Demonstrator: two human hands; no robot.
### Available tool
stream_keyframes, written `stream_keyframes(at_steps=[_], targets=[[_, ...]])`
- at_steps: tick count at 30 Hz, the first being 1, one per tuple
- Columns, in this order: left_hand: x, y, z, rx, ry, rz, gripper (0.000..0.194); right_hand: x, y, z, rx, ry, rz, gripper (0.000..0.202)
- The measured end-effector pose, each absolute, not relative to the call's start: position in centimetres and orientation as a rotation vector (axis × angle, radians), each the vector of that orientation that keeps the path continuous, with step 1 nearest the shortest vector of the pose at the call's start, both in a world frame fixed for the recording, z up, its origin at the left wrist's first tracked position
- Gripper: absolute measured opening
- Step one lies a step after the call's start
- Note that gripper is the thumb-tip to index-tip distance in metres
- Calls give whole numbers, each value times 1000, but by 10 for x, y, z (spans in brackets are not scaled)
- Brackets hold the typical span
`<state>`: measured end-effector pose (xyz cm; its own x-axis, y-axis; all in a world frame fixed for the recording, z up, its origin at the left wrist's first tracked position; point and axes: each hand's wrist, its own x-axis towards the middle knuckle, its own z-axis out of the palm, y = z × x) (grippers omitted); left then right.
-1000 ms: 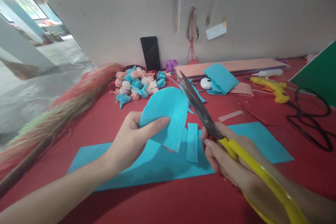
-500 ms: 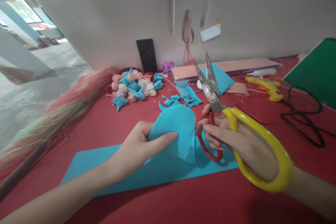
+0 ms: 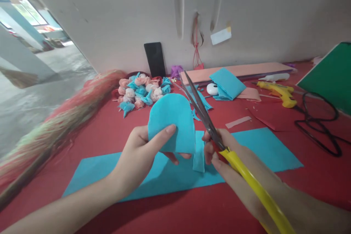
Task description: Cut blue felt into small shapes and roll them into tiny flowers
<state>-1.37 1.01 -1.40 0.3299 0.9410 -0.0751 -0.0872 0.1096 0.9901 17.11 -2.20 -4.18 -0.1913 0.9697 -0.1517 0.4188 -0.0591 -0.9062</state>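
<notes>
My left hand [image 3: 142, 153] pinches a light-blue paper piece [image 3: 171, 113] with a rounded top, thumb in front and fingers behind. A narrow blue strip [image 3: 199, 157] hangs beside its right edge; whether it is still joined cannot be told. My right hand [image 3: 227, 153] grips scissors [image 3: 204, 113] with yellow-and-red handles. Their blades point up and left, slightly apart at the tips, to the right of the rounded piece. Below both hands a long blue paper sheet [image 3: 263, 150] lies flat. Blue scraps [image 3: 203, 98] lie behind the blades.
Paper flowers [image 3: 141, 91] are heaped at back left, near a black phone [image 3: 155, 59] leaning on the wall. Folded blue paper [image 3: 227, 84] and a white round object [image 3: 212, 89] sit behind my right hand. A yellow glue gun [image 3: 278, 91] with a black cord [image 3: 315, 124] lies right.
The scissors have tilted left, and their blades have come closer together. My left hand has shifted slightly left with the rounded piece, now upright. A narrow strip now shows distinctly at its right edge.
</notes>
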Motion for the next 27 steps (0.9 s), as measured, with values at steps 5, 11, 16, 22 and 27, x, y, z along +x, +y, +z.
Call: stream_keyframes(at_steps=[5,11,16,22,27], targets=[[-13,9,-15,1199,889,932,31,165,-25,-34,-1620,-1755,1109,21],[-13,8,-19,1205,864,917,31,160,-29,-29,-1635,-1745,1053,21],[-14,7,-18,1181,866,924,29,159,-29,-27,-1674,-1744,1079,20],[-13,8,-17,1182,875,922,30,162,-29,-33,-1675,-1719,1088,18],[-14,8,-18,1186,858,935,30,161,-29,-34,-1655,-1658,1091,17]])
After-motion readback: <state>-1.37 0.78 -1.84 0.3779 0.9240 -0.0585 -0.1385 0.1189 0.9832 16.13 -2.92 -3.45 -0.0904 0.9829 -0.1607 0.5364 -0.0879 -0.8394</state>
